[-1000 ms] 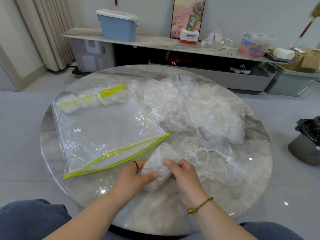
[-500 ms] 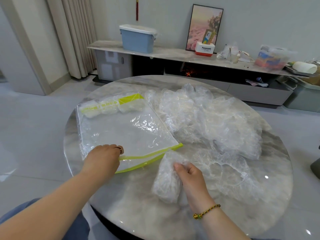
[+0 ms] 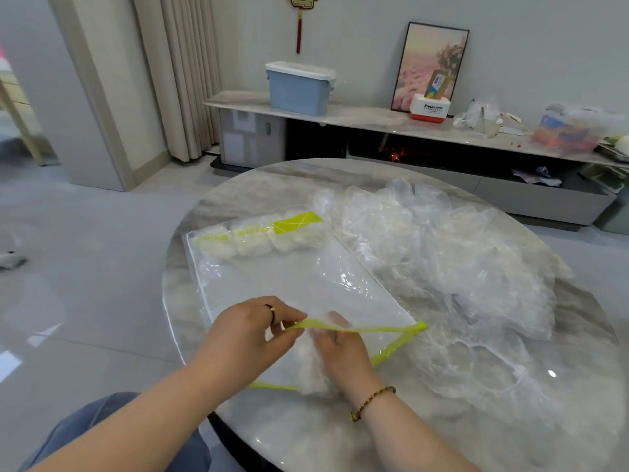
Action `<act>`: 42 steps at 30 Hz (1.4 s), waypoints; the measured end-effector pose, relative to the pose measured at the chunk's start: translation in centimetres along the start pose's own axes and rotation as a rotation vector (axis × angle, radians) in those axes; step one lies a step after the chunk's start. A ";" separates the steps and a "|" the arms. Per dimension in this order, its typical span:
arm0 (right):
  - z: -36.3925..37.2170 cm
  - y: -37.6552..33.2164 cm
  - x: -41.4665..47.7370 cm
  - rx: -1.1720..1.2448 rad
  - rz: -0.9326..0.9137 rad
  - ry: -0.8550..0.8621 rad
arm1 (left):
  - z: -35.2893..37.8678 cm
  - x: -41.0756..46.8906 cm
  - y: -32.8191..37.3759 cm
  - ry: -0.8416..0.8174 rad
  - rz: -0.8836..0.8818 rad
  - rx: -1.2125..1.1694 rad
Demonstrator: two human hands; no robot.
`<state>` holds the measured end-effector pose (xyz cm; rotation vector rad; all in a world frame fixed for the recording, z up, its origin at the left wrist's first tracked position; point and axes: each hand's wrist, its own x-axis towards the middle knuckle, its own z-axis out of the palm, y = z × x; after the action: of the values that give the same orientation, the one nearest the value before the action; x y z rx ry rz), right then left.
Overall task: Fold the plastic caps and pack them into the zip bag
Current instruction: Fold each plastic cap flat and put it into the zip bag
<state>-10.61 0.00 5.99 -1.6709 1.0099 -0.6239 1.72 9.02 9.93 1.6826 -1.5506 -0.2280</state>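
A clear zip bag [image 3: 299, 284] with a yellow-green zip strip lies on the round marble table [image 3: 340, 434]. Several folded caps [image 3: 258, 241] sit in a row at its far end. My left hand [image 3: 248, 330] pinches the upper zip lip and lifts it, so the mouth gapes. My right hand [image 3: 340, 349] reaches into the mouth, fingers inside the bag, holding a folded plastic cap [image 3: 311, 373] that is partly in the opening. A loose heap of clear plastic caps [image 3: 442, 264] covers the table's right half.
Behind the table runs a low marble-topped cabinet [image 3: 374, 119] with a blue lidded bin [image 3: 299, 88], a framed picture [image 3: 430, 66] and clutter. Curtains [image 3: 183, 73] hang at the left. My knee in blue jeans [image 3: 112, 427] is under the near edge.
My left hand took the bag's zip lip and raised it. My right hand carried the folded cap from the table into the bag's mouth. The camera swung left.
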 end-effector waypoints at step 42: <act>10.9 -4.7 23.2 -0.889 -0.302 0.119 | -1.6 9.7 -15.2 0.337 -0.943 -0.230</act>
<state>11.42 -13.85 5.09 -2.6242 1.2241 -0.4915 16.28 -0.39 4.74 2.0153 -0.3862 -0.5426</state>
